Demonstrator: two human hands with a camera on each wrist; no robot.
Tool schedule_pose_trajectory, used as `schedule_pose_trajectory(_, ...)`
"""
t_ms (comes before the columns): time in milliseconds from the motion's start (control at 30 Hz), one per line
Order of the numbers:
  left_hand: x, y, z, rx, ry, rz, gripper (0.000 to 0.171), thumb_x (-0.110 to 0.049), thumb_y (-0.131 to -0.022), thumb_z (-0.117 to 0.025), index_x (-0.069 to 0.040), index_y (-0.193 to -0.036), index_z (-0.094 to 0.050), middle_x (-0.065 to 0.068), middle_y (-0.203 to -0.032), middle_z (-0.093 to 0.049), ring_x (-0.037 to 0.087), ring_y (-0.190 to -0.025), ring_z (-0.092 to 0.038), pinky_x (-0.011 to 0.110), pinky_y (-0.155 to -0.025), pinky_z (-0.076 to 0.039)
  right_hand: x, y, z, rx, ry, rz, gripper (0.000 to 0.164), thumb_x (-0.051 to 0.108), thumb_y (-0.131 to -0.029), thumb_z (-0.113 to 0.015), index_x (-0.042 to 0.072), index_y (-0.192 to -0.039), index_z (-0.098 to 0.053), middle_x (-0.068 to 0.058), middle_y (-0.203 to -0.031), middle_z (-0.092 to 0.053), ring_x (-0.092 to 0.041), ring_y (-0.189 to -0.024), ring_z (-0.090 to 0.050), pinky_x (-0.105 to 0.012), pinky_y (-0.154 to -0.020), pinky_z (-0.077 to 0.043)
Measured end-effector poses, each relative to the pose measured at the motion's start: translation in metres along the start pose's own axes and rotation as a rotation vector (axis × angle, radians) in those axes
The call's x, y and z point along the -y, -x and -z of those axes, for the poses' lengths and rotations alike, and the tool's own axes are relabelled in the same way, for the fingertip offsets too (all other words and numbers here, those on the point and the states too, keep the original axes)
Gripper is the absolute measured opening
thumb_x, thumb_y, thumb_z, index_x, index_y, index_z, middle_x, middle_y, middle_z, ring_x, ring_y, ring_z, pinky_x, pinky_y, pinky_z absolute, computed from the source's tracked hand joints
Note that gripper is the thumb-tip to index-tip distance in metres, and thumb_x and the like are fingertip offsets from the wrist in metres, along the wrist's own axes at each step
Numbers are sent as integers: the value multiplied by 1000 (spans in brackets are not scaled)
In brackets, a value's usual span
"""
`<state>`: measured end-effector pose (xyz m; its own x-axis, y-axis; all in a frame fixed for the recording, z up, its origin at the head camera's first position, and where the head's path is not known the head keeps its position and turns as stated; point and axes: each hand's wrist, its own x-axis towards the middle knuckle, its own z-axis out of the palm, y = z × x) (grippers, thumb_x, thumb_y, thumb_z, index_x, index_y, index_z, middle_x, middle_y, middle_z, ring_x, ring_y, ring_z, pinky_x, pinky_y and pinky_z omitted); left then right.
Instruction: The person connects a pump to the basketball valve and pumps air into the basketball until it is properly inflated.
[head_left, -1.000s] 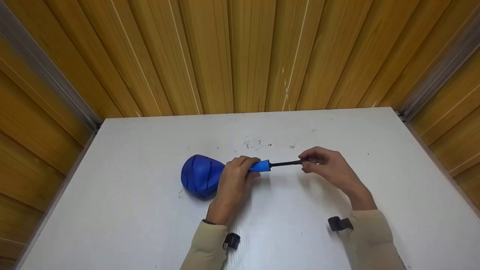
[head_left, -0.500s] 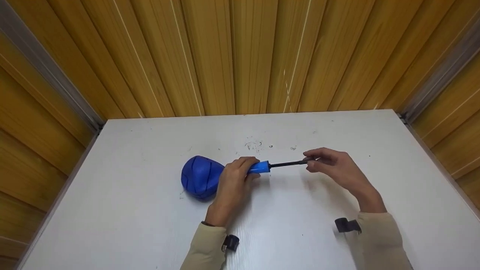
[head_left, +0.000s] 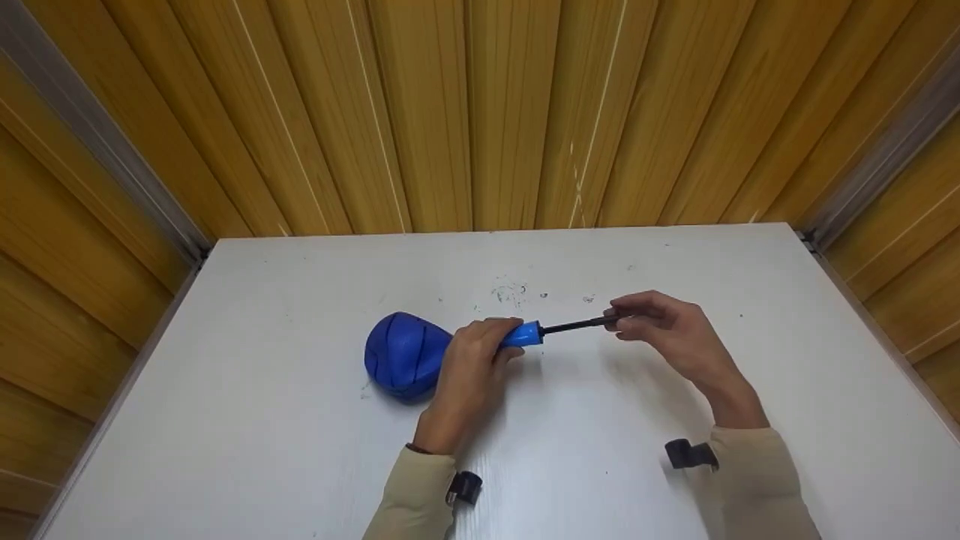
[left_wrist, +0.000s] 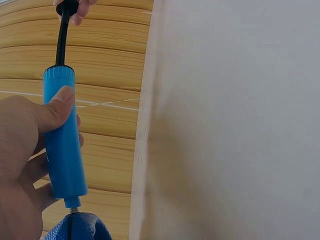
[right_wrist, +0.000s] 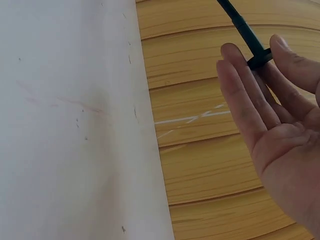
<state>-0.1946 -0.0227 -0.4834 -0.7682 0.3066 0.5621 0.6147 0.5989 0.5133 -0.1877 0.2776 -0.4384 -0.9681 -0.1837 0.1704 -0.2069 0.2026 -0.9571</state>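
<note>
Your left hand (head_left: 469, 364) grips the blue plastic pump cylinder (left_wrist: 65, 155), lengthwise between the dented blue rubbery ball (head_left: 403, 356) at nine o'clock and the black plastic disc handle (right_wrist: 258, 60) your right hand (head_left: 682, 337) pinches at three.

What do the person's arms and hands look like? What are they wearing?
The left sleeve and right sleeve are plain beige and long. A small black gadget sticks out beside each cuff, one left and one right. A thin dark band peeks out at the left cuff. The left hand and right hand wear no gloves.
</note>
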Motion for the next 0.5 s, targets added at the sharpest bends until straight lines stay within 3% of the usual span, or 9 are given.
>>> schedule_pose_trajectory(500, -7, -3, 0, -24, 4, -32, 35, -10, -92, -83, -3, -125, -75, 9, -119, -77, 28, -110, -72, 43, -100, -56, -6, -8, -54, -21, 11, 64, 28, 1, -97, -76, -1, -124, -72, -17, -117, -73, -24, -102, -75, -33, -89, -61)
